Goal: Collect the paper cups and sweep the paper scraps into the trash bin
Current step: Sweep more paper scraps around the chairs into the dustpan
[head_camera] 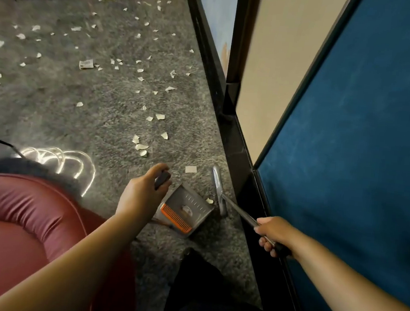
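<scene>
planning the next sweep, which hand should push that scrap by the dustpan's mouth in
Right. The right hand grips the broom, whose head sits beside the scrap; the left hand holds the dustpan.

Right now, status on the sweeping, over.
Left hand grips dustpan handle. Right hand grips broom. Scraps and crushed cup on carpet.

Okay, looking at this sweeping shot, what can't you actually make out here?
Head view only:
- Trash bin: none in frame.
- Grey dustpan with orange comb: left hand covers its handle top.
- Silver broom head: motion-blurred.
- Crushed paper cup: too small for its print.
- Red leather seat: cut off by the edge.
</scene>
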Action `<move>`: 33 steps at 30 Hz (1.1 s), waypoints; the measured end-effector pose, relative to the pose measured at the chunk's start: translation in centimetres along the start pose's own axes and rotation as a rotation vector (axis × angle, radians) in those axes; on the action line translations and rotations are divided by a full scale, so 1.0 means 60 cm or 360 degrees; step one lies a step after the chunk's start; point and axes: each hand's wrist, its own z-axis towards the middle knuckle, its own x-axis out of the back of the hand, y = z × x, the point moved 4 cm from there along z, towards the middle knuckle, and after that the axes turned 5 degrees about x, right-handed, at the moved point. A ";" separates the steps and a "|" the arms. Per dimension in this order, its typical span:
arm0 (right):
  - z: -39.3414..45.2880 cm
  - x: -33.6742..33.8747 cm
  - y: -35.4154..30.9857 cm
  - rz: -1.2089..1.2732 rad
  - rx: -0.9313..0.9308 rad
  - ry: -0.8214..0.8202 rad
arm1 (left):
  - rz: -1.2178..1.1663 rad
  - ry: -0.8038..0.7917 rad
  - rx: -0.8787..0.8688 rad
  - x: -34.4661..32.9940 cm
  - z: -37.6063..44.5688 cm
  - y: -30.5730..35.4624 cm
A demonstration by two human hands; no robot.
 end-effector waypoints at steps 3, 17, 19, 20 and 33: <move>0.043 0.005 -0.040 -0.0014 -0.0041 -0.0011 | 0.0065 -0.0213 -0.0015 -0.026 0.075 0.008; 0.184 0.047 -0.108 -0.0073 -0.0140 -0.0063 | 0.0214 -0.0275 -0.0092 -0.059 0.233 0.017; 0.192 0.056 -0.117 -0.0104 -0.0138 -0.0074 | 0.0226 -0.0294 -0.0122 -0.066 0.228 0.029; 0.194 0.060 -0.122 -0.0108 -0.0138 -0.0082 | 0.0230 -0.0290 -0.0136 -0.066 0.227 0.033; 0.233 0.066 -0.166 -0.0288 -0.0099 -0.0262 | 0.0495 -0.0524 -0.0369 -0.081 0.242 0.044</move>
